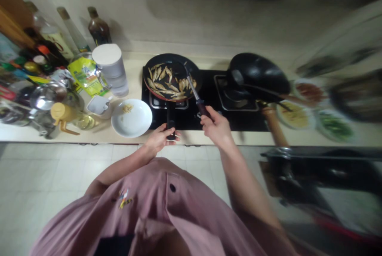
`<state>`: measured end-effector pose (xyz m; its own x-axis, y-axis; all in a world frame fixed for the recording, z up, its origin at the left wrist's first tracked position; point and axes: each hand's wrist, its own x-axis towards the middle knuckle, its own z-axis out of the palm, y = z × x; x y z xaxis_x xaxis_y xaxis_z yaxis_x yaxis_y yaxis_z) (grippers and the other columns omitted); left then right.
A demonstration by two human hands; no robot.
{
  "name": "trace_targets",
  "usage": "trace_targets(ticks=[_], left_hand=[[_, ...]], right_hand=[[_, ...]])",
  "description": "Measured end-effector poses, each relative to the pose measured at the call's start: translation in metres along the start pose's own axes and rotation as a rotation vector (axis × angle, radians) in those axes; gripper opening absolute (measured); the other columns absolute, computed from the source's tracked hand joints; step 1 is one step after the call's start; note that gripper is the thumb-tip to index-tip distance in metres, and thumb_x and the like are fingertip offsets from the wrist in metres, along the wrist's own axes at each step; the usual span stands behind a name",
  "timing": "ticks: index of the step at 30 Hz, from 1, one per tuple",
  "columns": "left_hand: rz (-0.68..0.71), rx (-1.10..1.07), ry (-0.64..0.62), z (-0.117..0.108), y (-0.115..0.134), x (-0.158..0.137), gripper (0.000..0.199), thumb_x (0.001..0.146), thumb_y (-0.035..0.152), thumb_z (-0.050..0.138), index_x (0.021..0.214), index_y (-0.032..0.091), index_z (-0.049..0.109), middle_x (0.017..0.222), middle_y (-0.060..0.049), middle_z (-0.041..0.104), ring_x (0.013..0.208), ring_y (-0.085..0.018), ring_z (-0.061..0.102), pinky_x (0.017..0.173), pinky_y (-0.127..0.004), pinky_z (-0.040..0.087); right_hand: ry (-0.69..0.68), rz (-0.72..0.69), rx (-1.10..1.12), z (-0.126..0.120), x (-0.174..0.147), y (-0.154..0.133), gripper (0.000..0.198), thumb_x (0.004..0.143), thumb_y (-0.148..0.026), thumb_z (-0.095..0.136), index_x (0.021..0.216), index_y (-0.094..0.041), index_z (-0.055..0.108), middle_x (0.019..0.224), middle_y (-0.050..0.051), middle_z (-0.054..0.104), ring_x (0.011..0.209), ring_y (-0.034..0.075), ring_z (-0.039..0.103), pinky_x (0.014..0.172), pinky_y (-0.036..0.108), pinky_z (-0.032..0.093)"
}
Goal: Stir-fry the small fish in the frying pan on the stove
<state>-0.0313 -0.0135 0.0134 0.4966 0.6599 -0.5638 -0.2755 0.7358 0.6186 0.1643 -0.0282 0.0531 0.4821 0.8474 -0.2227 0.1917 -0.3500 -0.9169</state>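
Observation:
A dark frying pan (191, 62) with a reddish outer side sits on the left burner. Several small browned fish (161, 86) lie spread in it. My left hand (162, 136) is closed around the end of the pan's black handle (170, 113). In my right hand (217, 125) is the dark grip of a spatula (193, 88) with a metal shaft. The spatula's dark head rests among the fish, hard to make out against the pan. Left of the handle stands a white plate (135, 123) with a little chopped yellowish food on it.
A black wok (258, 74) stands on the right burner. Farther right are plates of yellow strips (294, 115), green pieces (334, 124) and reddish food (310, 92). To the left crowd a lidded pitcher (112, 69), a yellow-topped oil jug (67, 115), bottles (99, 29) and a yellow-green bag (86, 75).

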Motion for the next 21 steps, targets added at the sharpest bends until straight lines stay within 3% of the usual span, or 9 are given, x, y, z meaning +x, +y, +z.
trace_targets(ticks=[3, 7, 21], left_hand=[[-0.001, 0.002, 0.002, 0.000, 0.000, -0.001, 0.024, 0.078, 0.026, 0.068, 0.090, 0.016, 0.051, 0.083, -0.007, 0.066, 0.064, -0.015, 0.064, 0.057, -0.027, 0.048], [0.008, 0.013, -0.010, 0.000, 0.000, -0.001, 0.024, 0.079, 0.027, 0.068, 0.091, 0.016, 0.051, 0.084, -0.007, 0.066, 0.065, -0.015, 0.064, 0.058, -0.027, 0.048], [0.021, 0.012, -0.022, -0.002, -0.002, 0.002, 0.023, 0.078, 0.026, 0.067, 0.091, 0.015, 0.051, 0.083, -0.007, 0.065, 0.065, -0.015, 0.064, 0.056, -0.025, 0.048]], right_hand=[[-0.019, 0.205, 0.272, 0.007, 0.005, -0.014, 0.056, 0.076, -0.023, 0.063, 0.131, -0.017, 0.051, 0.057, -0.005, 0.049, 0.039, 0.004, 0.035, 0.035, 0.014, 0.025], [-0.040, 0.352, 0.508, 0.011, 0.012, -0.033, 0.043, 0.080, -0.011, 0.055, 0.122, -0.018, 0.048, 0.057, -0.004, 0.049, 0.039, 0.003, 0.034, 0.035, 0.010, 0.021], [-0.112, 0.406, 0.583, 0.011, 0.023, -0.049, 0.026, 0.085, -0.004, 0.045, 0.106, -0.020, 0.046, 0.061, -0.003, 0.047, 0.039, 0.002, 0.033, 0.033, 0.008, 0.019]])
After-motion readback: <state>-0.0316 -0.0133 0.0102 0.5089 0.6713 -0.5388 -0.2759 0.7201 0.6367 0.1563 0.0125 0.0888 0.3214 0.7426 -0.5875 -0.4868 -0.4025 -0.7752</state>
